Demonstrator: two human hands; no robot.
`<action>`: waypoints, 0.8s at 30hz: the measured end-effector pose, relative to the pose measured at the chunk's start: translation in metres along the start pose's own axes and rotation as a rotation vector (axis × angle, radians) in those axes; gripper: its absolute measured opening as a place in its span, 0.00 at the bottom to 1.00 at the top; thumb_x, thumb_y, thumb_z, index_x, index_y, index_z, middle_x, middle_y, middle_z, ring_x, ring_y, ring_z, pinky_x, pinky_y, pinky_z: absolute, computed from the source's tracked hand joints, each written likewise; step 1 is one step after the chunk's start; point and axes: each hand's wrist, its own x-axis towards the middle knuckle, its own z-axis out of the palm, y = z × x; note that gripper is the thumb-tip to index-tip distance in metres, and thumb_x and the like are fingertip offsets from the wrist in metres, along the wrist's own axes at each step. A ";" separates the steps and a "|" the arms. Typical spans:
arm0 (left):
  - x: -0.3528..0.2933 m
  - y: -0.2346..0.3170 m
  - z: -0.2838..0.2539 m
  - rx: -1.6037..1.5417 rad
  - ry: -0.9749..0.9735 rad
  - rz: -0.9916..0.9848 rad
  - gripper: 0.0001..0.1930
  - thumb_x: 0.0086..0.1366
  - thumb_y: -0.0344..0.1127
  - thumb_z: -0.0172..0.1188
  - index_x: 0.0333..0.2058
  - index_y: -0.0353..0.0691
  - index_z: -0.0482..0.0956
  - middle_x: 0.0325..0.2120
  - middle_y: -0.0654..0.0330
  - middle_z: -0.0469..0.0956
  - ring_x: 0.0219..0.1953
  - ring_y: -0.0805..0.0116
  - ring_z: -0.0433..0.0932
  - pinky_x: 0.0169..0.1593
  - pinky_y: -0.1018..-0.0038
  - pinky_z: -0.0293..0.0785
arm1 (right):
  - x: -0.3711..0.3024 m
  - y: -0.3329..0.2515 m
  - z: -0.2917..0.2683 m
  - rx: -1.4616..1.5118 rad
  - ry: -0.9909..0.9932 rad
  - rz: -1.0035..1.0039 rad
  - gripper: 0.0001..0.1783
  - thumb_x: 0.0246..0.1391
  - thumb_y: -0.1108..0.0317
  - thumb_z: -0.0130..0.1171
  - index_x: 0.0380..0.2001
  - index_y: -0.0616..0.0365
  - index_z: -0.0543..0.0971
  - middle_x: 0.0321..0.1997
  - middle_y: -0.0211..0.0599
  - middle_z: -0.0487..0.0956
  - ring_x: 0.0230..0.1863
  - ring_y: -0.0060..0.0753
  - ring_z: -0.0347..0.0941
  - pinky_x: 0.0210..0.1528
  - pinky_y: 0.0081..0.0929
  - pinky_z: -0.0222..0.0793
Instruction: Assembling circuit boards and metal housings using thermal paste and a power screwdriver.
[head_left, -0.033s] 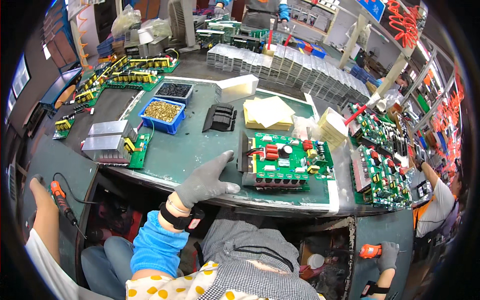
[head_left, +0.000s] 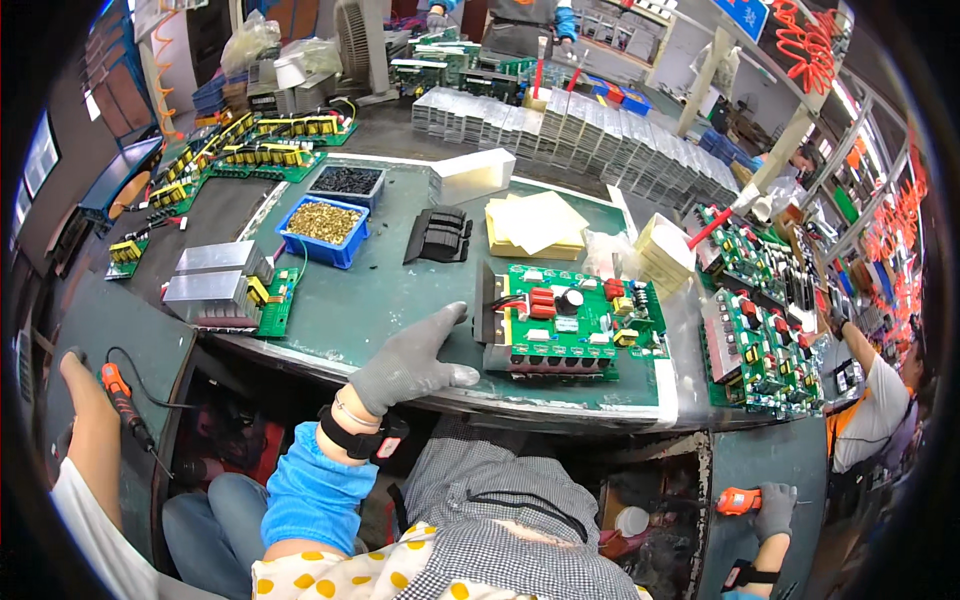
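My left hand (head_left: 405, 368), in a grey glove, is held over the front edge of the green-topped bench (head_left: 400, 300). Its thumb and fingers are apart and nothing is in them. Just right of its fingertips, apart from them, is a green circuit board (head_left: 570, 322) with red, yellow and black components, on a metal heatsink base. Low at the far right, my gloved right hand (head_left: 774, 512) is closed around an orange electric screwdriver (head_left: 738, 501); a thin shaft shows past the hand.
Behind the board lie yellow sheets (head_left: 535, 225) and black strips (head_left: 440, 237). A blue bin of brass-coloured fasteners (head_left: 325, 222) and a heatsink assembly (head_left: 215, 285) stand left. More boards (head_left: 760, 355) sit right. Another person's arm (head_left: 95, 440) is beside an orange screwdriver (head_left: 120, 395).
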 end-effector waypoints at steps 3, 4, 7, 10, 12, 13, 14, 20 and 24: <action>-0.003 0.001 0.003 -0.023 0.036 -0.004 0.42 0.52 0.41 0.71 0.63 0.32 0.62 0.56 0.43 0.71 0.59 0.52 0.72 0.61 0.65 0.66 | 0.002 0.013 0.014 -0.085 -0.239 0.050 0.29 0.32 0.68 0.71 0.44 0.49 0.75 0.46 0.37 0.76 0.55 0.46 0.67 0.66 0.52 0.54; -0.003 -0.001 0.004 -0.024 0.029 0.003 0.42 0.52 0.41 0.71 0.63 0.32 0.62 0.56 0.43 0.71 0.59 0.52 0.72 0.61 0.65 0.66 | 0.009 0.019 0.014 -0.123 -0.414 0.069 0.33 0.34 0.67 0.71 0.49 0.48 0.73 0.49 0.35 0.75 0.59 0.44 0.65 0.68 0.55 0.51; -0.001 -0.008 0.006 -0.050 0.030 0.028 0.41 0.52 0.39 0.70 0.62 0.33 0.63 0.54 0.44 0.73 0.57 0.54 0.73 0.60 0.66 0.67 | 0.029 0.012 -0.010 0.014 -0.156 0.033 0.32 0.34 0.71 0.68 0.49 0.54 0.75 0.50 0.44 0.76 0.55 0.51 0.70 0.61 0.48 0.62; 0.003 0.002 0.010 -0.066 0.004 -0.024 0.41 0.52 0.42 0.71 0.62 0.33 0.64 0.56 0.43 0.72 0.58 0.51 0.72 0.60 0.65 0.67 | 0.060 -0.070 -0.105 0.362 0.258 -0.225 0.34 0.39 0.73 0.66 0.55 0.62 0.71 0.52 0.52 0.75 0.55 0.56 0.71 0.59 0.40 0.66; 0.006 0.005 0.013 -0.084 0.024 -0.041 0.40 0.51 0.40 0.71 0.61 0.32 0.64 0.54 0.44 0.74 0.56 0.51 0.74 0.58 0.66 0.69 | 0.087 -0.125 -0.150 0.530 0.327 -0.331 0.36 0.44 0.70 0.67 0.58 0.61 0.67 0.58 0.50 0.72 0.57 0.57 0.68 0.60 0.41 0.64; 0.005 0.003 0.012 -0.098 0.037 -0.035 0.41 0.51 0.39 0.71 0.61 0.32 0.64 0.53 0.44 0.74 0.55 0.51 0.75 0.58 0.67 0.69 | 0.101 -0.155 -0.169 0.557 0.380 -0.402 0.37 0.43 0.69 0.68 0.58 0.61 0.67 0.58 0.51 0.71 0.57 0.57 0.69 0.59 0.41 0.65; 0.003 -0.005 0.013 -0.093 0.034 -0.042 0.41 0.51 0.39 0.71 0.61 0.32 0.64 0.53 0.44 0.74 0.55 0.51 0.75 0.58 0.67 0.69 | 0.117 -0.185 -0.185 0.589 0.436 -0.484 0.37 0.43 0.68 0.68 0.59 0.60 0.67 0.58 0.51 0.71 0.57 0.57 0.69 0.58 0.41 0.66; 0.009 -0.013 0.014 -0.338 0.019 -0.023 0.41 0.50 0.36 0.72 0.61 0.32 0.64 0.52 0.46 0.76 0.54 0.58 0.76 0.57 0.68 0.69 | 0.170 -0.314 -0.235 0.680 0.362 -0.904 0.43 0.44 0.57 0.69 0.63 0.58 0.64 0.59 0.50 0.71 0.63 0.55 0.65 0.64 0.41 0.60; 0.004 -0.010 0.005 -0.405 0.052 -0.096 0.47 0.48 0.37 0.74 0.64 0.30 0.58 0.59 0.46 0.69 0.63 0.60 0.67 0.62 0.68 0.63 | 0.194 -0.364 -0.239 0.505 0.300 -0.997 0.47 0.42 0.51 0.70 0.63 0.59 0.64 0.59 0.48 0.71 0.63 0.51 0.65 0.64 0.43 0.61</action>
